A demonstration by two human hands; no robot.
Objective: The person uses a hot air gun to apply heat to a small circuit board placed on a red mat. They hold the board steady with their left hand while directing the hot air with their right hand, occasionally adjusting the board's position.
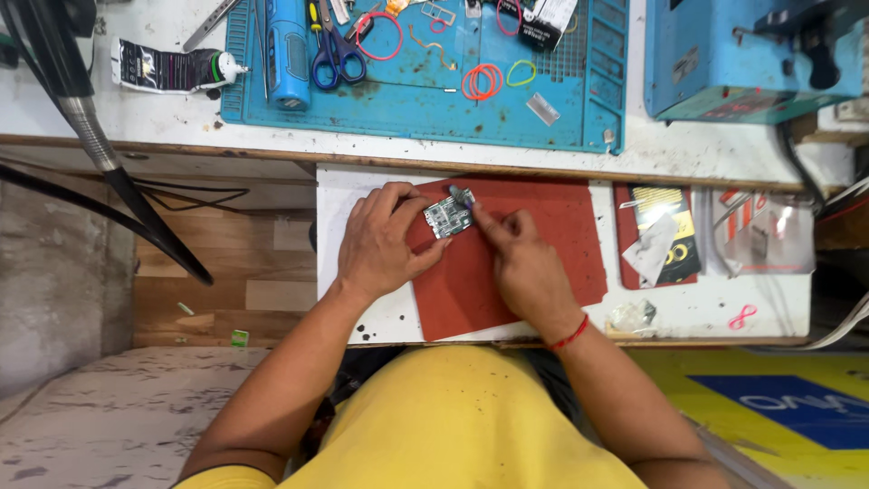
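A small green circuit board [447,216] lies on a red-brown mat [543,244] on a pulled-out white shelf [337,195]. My left hand [380,244] rests on the mat's left part, with thumb and fingers pressing the board's left and lower edges. My right hand [520,263] lies to the board's right, fingers curled, and holds a thin tool whose tip [457,193] touches the board's upper right corner. A red thread band circles my right wrist.
Above, a blue work mat [561,122] carries scissors [335,50], a blue cylindrical tool [286,50], coloured rubber bands and small parts. A blue machine [724,63] stands top right. Packets and a crumpled wrapper lie right of the red mat. A black flexible arm crosses the left.
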